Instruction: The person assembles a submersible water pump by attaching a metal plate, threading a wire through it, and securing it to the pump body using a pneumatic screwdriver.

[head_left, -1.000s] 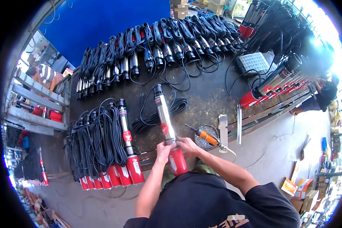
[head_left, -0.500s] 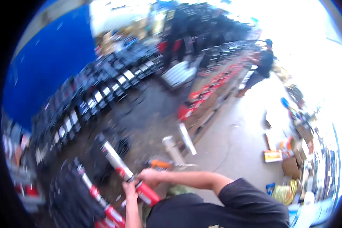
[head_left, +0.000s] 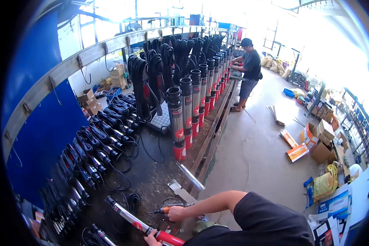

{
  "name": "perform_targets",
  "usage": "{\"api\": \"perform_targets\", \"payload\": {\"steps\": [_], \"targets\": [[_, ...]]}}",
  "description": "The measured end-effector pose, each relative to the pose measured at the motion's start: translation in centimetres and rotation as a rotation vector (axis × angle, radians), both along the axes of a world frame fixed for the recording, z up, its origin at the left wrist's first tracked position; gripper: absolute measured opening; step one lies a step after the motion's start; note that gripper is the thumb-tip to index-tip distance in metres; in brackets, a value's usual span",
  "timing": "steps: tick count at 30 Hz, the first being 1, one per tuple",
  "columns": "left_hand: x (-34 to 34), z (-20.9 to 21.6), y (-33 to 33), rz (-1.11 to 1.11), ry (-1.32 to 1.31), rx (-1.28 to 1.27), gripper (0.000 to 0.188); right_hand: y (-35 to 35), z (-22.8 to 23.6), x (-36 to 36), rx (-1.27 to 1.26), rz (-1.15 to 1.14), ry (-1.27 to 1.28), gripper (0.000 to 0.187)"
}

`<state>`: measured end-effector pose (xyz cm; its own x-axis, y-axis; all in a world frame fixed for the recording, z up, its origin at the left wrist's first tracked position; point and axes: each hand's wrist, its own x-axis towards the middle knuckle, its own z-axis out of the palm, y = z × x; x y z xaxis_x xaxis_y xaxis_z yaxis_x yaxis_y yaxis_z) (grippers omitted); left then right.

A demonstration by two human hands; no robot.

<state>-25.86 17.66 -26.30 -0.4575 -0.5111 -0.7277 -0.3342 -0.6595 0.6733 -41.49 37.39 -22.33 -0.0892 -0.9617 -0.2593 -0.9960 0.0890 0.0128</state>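
A long tube-shaped pump (head_left: 129, 218), silver with a red end and a black cap, lies slanting across the near edge of the workbench (head_left: 151, 180). My left hand (head_left: 152, 239) is closed round its red part, partly cut off by the lower edge. Just right of the pump, my right hand (head_left: 177, 213) grips an orange power screwdriver (head_left: 164, 210), its dark tip pointing left. A coil of black cable (head_left: 133, 201) lies beyond the pump. Another silver pump (head_left: 103, 235) rests at the lower left.
Several upright pumps (head_left: 176, 123) with coiled cables line the bench's right side. More pumps lie in a row (head_left: 98, 160) at left. Loose metal strips (head_left: 190, 175) lie near the bench edge. A co-worker (head_left: 249, 69) stands farther along. Cardboard boxes (head_left: 320, 151) sit on the floor at right.
My right hand has left the pump and closed on the orange screwdriver. My left hand stays on the pump. The view has swung and become sharper, showing more of the upright row.
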Motion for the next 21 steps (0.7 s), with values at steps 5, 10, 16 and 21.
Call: {"api": "perform_targets", "payload": {"steps": [5, 10, 16, 21], "targets": [[-0.9, -0.6, 0.3, 0.045, 0.063, -0.033, 0.078, 0.5, -0.1, -0.9, -0.050, 0.001, -0.028, 0.011], [-0.2, -6.1, -1.6, 0.006, 0.307, 0.077, 0.054, -0.5, 1.7, -0.4, 0.142, -0.321, -0.157, 0.014], [-0.1, -2.1, -0.6, 0.005, 0.200, 0.011, 0.058, -0.9, -3.2, -1.1, -0.520, -0.646, -0.518, 0.033], [0.5, -1.1, -0.8, -0.007, 0.193, -0.003, 0.055, -6.0, 0.9, 1.9, -0.492, -0.979, -1.337, 0.021]]}}
